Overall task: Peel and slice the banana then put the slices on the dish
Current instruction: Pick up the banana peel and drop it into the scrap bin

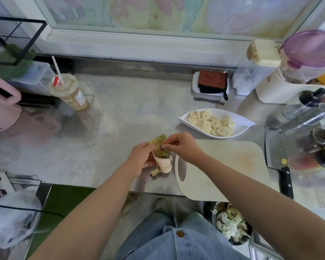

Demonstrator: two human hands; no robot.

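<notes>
Your left hand (139,158) grips the banana peel (162,163) from the left side, its fingers curled round the bundle, so that the pale inner side of the skin faces up and the dark stem end points down towards you. Your right hand (182,147) comes in from the right and pinches the upper, yellow-green flap of the same peel between thumb and fingertips. Both hands hold the peel just above the desk (120,119), close beside the left edge of the cutting board (233,166). Whether any fruit is left inside the skin, you cannot tell from here.

The banana slices (212,122) lie heaped in the white leaf-shaped dish (242,126), which stands on the desk just behind the board, well apart from your hands.

A cleaver (276,147) with a black handle lies flat to the right of the board. At the far left stands a lidded drink cup (69,92) with a straw. Below the desk edge, near your right forearm, a bin (231,224) holds peelings and scraps.
</notes>
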